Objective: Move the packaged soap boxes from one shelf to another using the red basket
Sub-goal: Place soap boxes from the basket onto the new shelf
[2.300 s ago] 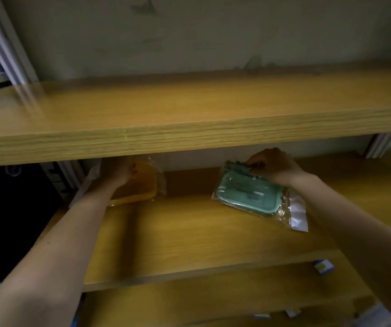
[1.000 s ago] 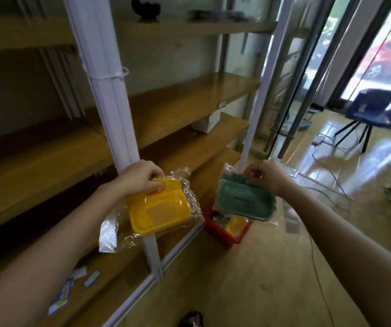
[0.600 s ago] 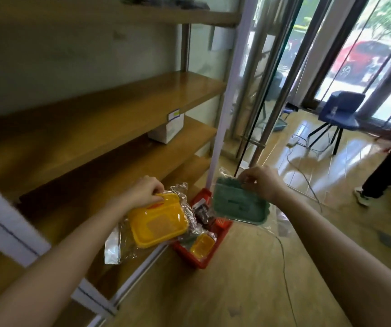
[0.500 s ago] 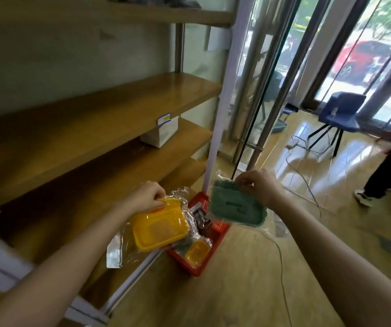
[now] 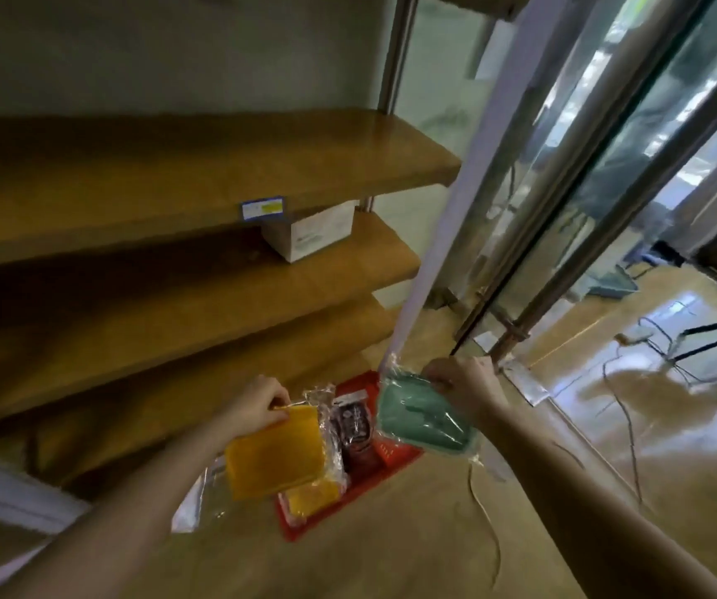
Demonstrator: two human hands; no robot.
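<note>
My left hand (image 5: 253, 407) grips the top edge of a yellow soap box (image 5: 274, 456) in clear plastic wrap, hanging over the red basket (image 5: 384, 471). My right hand (image 5: 462, 384) pinches a green wrapped soap box (image 5: 423, 419) by its upper corner, above the basket's right side. The basket stands on the wooden floor by the shelf's end. Inside it lie a dark wrapped soap box (image 5: 354, 425) and another yellow one (image 5: 309, 497), partly hidden behind the held yellow box.
Wooden shelves (image 5: 201, 175) rise in tiers on the left, with a white carton (image 5: 311, 231) on the second tier. A white upright post (image 5: 451, 209) stands beside the basket. Glass doors, floor cables (image 5: 624, 408) and a blue chair's legs fill the right.
Both boxes were lifted off the shelf, and the view swung right to the basket. Over the last half second my hands came lower and closer to the basket.
</note>
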